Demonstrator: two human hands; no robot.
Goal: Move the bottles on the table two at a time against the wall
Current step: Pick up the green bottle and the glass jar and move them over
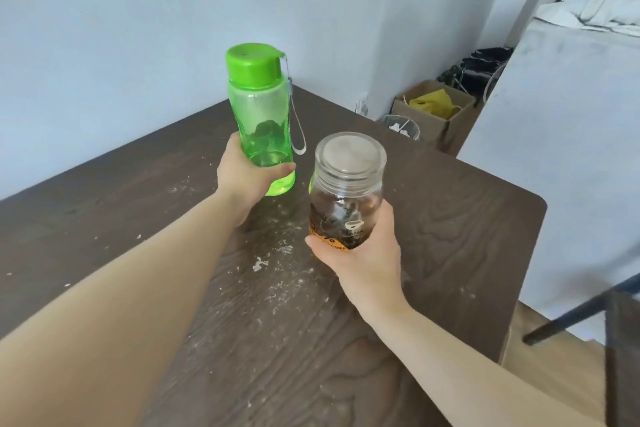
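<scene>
A green plastic bottle (258, 107) with a green cap and a grey wrist strap is upright in my left hand (239, 177), which wraps its lower part. A clear bottle (348, 184) with a wide clear lid and a black and orange print is in my right hand (363, 253), gripped around its base. Both bottles are held over the dark wooden table (450, 218), the green one farther away and nearer the pale wall (138, 28). I cannot tell whether either bottle touches the tabletop.
White specks and dust are scattered over the middle of the table. Beyond its far right corner stand a wire bin (398, 126) and a cardboard box (433, 111) holding something yellow. A white bed frame (554, 149) rises at the right, with a dark chair leg (581, 308) beside it.
</scene>
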